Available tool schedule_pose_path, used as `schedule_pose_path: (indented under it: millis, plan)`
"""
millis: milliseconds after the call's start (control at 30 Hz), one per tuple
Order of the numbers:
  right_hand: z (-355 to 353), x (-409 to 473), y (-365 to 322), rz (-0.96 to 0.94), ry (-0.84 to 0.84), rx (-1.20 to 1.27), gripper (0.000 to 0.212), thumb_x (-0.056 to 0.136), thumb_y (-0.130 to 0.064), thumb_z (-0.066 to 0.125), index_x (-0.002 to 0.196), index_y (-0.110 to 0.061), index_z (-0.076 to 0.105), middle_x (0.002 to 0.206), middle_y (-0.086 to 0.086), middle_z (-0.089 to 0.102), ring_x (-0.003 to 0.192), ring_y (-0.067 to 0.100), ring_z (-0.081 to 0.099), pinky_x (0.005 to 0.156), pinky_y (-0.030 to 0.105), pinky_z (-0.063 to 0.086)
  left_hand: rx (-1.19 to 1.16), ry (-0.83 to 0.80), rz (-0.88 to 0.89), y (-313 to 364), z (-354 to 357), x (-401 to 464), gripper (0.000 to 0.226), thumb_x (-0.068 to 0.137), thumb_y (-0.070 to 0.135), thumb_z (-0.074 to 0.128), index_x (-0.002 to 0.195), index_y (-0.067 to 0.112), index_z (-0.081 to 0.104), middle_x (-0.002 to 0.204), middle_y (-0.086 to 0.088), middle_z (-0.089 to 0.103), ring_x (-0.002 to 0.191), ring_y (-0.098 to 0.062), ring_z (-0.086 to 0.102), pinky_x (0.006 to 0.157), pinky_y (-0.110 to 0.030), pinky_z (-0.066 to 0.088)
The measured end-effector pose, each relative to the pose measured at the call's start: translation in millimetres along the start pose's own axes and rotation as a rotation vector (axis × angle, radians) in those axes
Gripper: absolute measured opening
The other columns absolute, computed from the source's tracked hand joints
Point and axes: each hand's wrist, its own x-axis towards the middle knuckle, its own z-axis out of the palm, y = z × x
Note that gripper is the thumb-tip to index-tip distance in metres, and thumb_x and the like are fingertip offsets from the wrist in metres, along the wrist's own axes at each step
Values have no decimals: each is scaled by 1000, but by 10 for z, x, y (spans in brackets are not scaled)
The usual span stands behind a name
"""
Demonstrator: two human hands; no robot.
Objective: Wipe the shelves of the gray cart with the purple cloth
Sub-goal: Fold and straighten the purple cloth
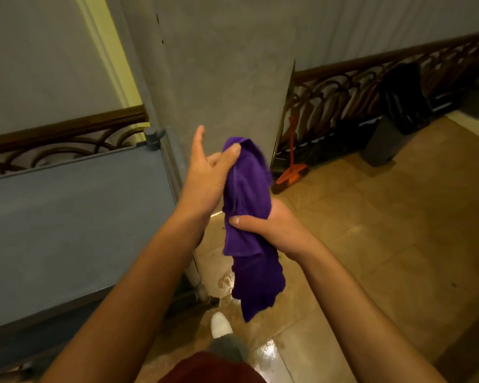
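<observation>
A soft, crumpled purple cloth [249, 222] hung in mid-air between both bare hands, out in front of a broad gray concrete pillar [219, 78] and above the glossy beige tiled floor [385, 244]. The left hand [208, 181] pinched the cloth's upper end between thumb and curled fingers [233, 154], while its index finger pointed up and away, clear of the fabric. The right hand [268, 225] was closed around the cloth's middle, thumb across the front, and the lower part of the cloth dangled loose beneath it. The cloth touched nothing but the two hands. To the left stood the gray cart [75, 217], its flat top shelf bare and its round corner post near the left forearm; the cloth was beside the cart, not on it. Behind the cart and along the far wall ran a dark ornamental iron railing [357, 87] with a wooden top rail. An orange broom [291, 172] leaned at the foot of the pillar, and a dark bin [382, 139] stood by the railing further right. Below, a white shoe [220, 324] rested on the wet-looking tiles.
</observation>
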Motion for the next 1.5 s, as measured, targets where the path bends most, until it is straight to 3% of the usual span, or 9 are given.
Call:
schedule_pose_path:
  millis: [200, 300, 433, 700, 800, 1000, 1233, 1367, 1500]
  plan:
    - [-270, 707, -243, 58, 85, 257, 18, 83, -32, 77, 101, -28, 78, 107, 5, 78, 103, 22, 75, 89, 34, 60, 38, 184, -143, -493, -151, 440, 79, 90, 54, 63, 153, 21, 31, 89, 11, 76, 77, 4, 71, 65, -17, 56]
    - [-424, 1149, -408, 74, 99, 420, 27, 82, -28, 76, 105, -13, 77, 109, 15, 77, 106, 28, 74, 92, 37, 59, -57, -46, -216, -552, -210, 524, 62, 78, 78, 58, 122, 36, 68, 115, 8, 75, 109, -10, 69, 90, -30, 56]
    - [-565, 1555, -449, 38, 101, 496, 23, 84, -22, 72, 103, -10, 74, 104, 15, 77, 100, 26, 74, 85, 35, 60, 111, -202, -197, -473, -204, 594, 34, 81, 66, 66, 99, 39, 76, 105, 5, 78, 101, -13, 73, 81, -25, 57]
    - [-940, 2587, -343, 224, -67, -805, 82, 77, -85, 40, 60, -12, 73, 57, 3, 72, 62, 19, 69, 69, 38, 55, 269, 50, 88, -251, -171, 987, 23, 87, 24, 71, 110, 30, 69, 103, 11, 76, 97, -10, 72, 82, -25, 58]
    - [-1084, 3010, -269, 72, -67, -562, 74, 76, -86, 42, 75, -21, 77, 78, -5, 79, 82, 14, 73, 92, 47, 56, 262, 212, 112, -266, -79, 1139, 21, 87, 24, 71, 107, 31, 70, 103, 9, 77, 96, -11, 73, 80, -26, 59]
    - [-852, 3350, 34, 373, -840, 294, 87, 54, -82, 78, 116, -21, 76, 124, 8, 74, 118, 22, 69, 94, 32, 57, 154, 577, 143, -377, 89, 1444, 31, 83, 16, 70, 103, 40, 70, 102, 17, 77, 100, -7, 72, 79, -19, 56]
    - [-384, 3554, 36, 143, -899, 53, 52, 77, -37, 86, 124, -25, 69, 119, 2, 76, 110, 21, 73, 93, 38, 59, 103, 888, -3, -523, -237, 1271, 9, 87, 32, 70, 94, 33, 76, 94, 10, 79, 92, -6, 74, 73, -15, 55]
    - [-85, 3577, 15, 216, -928, 28, 44, 80, -38, 83, 120, -27, 69, 113, 0, 77, 103, 21, 75, 80, 31, 61, 47, 1093, -151, -665, -515, 1146, 54, 67, 68, 75, 100, 25, 71, 94, 4, 77, 87, -6, 73, 67, -19, 55]
    - [183, 3629, 47, 291, -1025, -106, 53, 77, -46, 84, 122, -26, 66, 112, 2, 77, 98, 21, 76, 77, 32, 63, -350, 1146, -88, -797, -729, 1363, 47, 82, 30, 80, 123, 14, 63, 113, -9, 75, 102, -21, 73, 76, -30, 60]
